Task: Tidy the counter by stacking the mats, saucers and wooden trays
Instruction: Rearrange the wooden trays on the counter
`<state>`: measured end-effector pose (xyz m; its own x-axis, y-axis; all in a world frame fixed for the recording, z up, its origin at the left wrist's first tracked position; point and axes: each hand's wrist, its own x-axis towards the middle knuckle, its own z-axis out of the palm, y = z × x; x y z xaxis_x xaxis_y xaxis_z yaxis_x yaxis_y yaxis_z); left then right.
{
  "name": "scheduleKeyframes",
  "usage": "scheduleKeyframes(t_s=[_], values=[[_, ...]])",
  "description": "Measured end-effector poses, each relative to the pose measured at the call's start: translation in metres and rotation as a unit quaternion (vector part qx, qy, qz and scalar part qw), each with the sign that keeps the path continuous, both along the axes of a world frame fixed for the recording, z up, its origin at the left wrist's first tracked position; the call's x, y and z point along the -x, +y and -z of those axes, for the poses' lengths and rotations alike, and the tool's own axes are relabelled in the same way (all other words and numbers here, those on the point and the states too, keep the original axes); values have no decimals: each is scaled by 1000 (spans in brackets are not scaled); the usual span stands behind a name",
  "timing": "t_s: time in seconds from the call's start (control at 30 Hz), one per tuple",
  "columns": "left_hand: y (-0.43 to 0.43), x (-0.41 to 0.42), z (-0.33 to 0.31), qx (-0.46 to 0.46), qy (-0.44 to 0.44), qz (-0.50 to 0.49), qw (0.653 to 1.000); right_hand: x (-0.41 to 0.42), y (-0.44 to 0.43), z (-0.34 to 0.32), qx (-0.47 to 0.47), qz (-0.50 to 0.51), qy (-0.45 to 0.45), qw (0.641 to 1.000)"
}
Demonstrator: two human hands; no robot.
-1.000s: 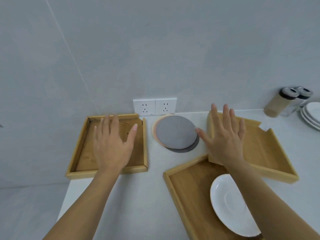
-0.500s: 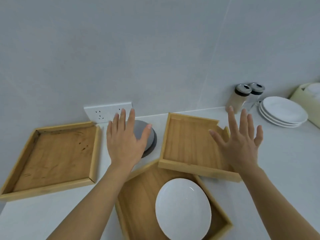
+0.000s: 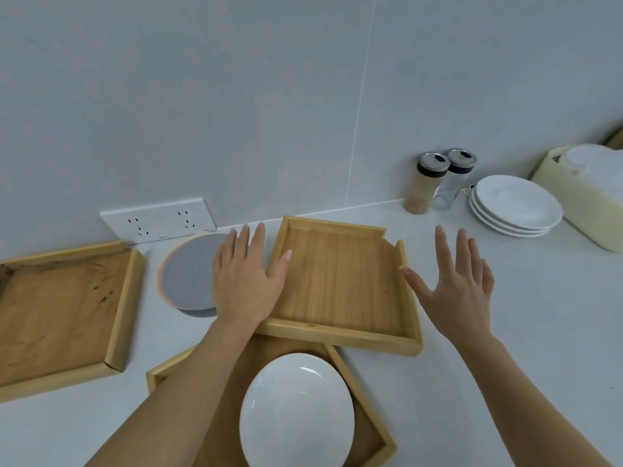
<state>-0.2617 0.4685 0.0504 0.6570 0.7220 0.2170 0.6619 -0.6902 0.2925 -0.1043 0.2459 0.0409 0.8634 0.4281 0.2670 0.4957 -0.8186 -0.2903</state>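
Three wooden trays lie on the white counter. The left tray [image 3: 64,308] is empty. The middle tray [image 3: 340,288] is empty too, and its front edge rests on the near tray [image 3: 364,429], which holds a white saucer [image 3: 296,412]. A pile of round mats [image 3: 187,281], grey on top, sits by the wall between the left and middle trays. My left hand [image 3: 244,281] hovers open over the mats and the middle tray's left edge. My right hand [image 3: 455,291] is open just right of that tray, holding nothing.
A stack of white saucers [image 3: 515,207] sits at the back right beside two shaker jars [image 3: 438,183]. A cream container [image 3: 590,193] stands at the far right. A wall socket [image 3: 158,220] is behind the mats.
The view has swung right, bringing the saucer stack and cream container into sight. Both hands moved right from the left tray and mats to either side of the middle tray.
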Motion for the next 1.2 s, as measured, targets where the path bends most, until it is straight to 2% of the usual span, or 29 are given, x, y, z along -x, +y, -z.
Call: scheduleKeyframes(t_s=[0.13,0.23,0.33,0.5,0.97,1.2], values=[[-1,-4,10,79,39,-13,996,6,2,12,-3,-11,32,999],[0,-7,8,131,62,-32,989,10,6,13,-7,3,123,992],[0,-8,7,150,73,-26,986,11,9,13,-7,31,233,972],[1,-10,7,149,50,-20,987,9,11,15,-22,24,310,950],[32,37,-18,196,-87,-70,974,32,54,-22,-40,-55,255,965],[70,105,-37,141,-129,-127,973,79,114,-40,-48,-121,242,962]])
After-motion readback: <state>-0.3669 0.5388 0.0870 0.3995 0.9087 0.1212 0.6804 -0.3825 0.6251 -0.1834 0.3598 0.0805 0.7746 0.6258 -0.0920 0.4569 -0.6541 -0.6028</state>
